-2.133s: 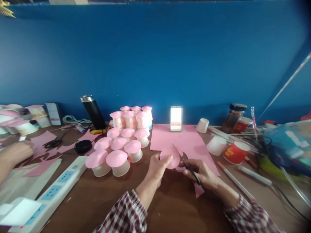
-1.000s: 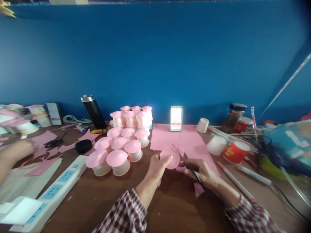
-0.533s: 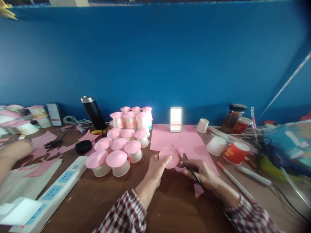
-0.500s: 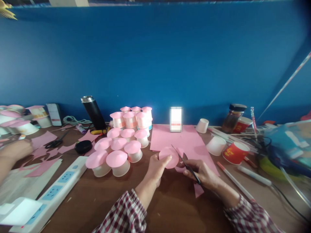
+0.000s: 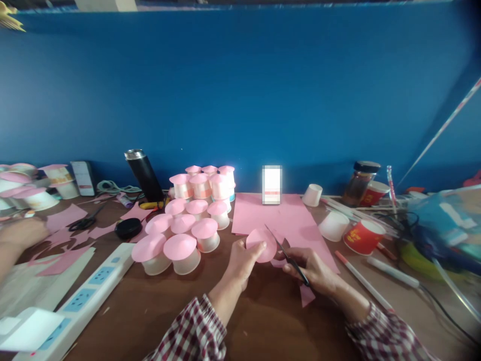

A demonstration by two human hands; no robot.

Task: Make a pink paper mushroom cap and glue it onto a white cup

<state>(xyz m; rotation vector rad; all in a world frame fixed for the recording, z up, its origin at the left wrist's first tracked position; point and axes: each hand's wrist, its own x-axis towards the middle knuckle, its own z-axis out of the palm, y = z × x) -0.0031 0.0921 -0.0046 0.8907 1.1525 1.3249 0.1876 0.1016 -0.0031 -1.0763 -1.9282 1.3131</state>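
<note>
My left hand (image 5: 240, 263) pinches a round pink paper disc (image 5: 262, 244) just above the brown table. My right hand (image 5: 313, 271) grips black scissors (image 5: 286, 253), whose blades point up and left along the disc's right edge. A thin curl of pink trimming hangs under the disc. Behind the disc lies a sheet of pink paper (image 5: 289, 218). A pink scrap (image 5: 307, 296) rests on the table beneath my right wrist.
Several white cups with pink paper tops (image 5: 188, 220) stand left of my hands. A white power strip (image 5: 86, 293) lies at front left, a black flask (image 5: 145, 175) behind. Red and white cups (image 5: 363, 235), pens, cables and a jar crowd the right. Another person's hand (image 5: 18, 235) is at far left.
The disc has turned slightly in my left hand and the scissors have crept along its edge. The other person's hand at far left has shifted a little.
</note>
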